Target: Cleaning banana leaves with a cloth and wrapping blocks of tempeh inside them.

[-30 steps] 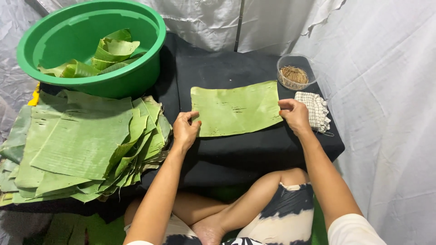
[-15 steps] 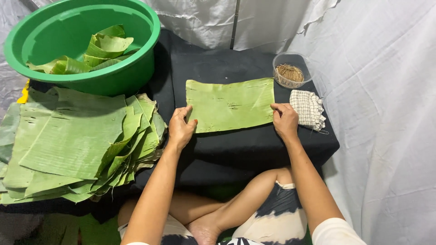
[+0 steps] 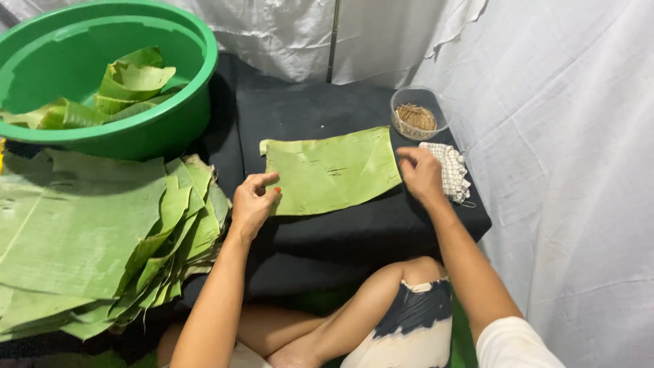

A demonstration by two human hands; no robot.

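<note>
Green leaf piece [image 3: 330,170] lay flat on black surface [image 3: 320,235]. Left hand [image 3: 253,203] at its left edge, fingers [image 3: 262,180] loosely curled, clamped on nothing. Right hand [image 3: 421,174] at right edge, fingers resting on it, slightly apart. Stack of leaves [image 3: 88,232] to left, green basin [image 3: 146,129] behind; checked cloth [image 3: 453,170] and clear bowl [image 3: 417,116] beside right hand.

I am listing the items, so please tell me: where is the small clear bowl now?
In the head view the small clear bowl stands at the far right of the black surface, just beyond the checked cloth and the right hand.
</note>
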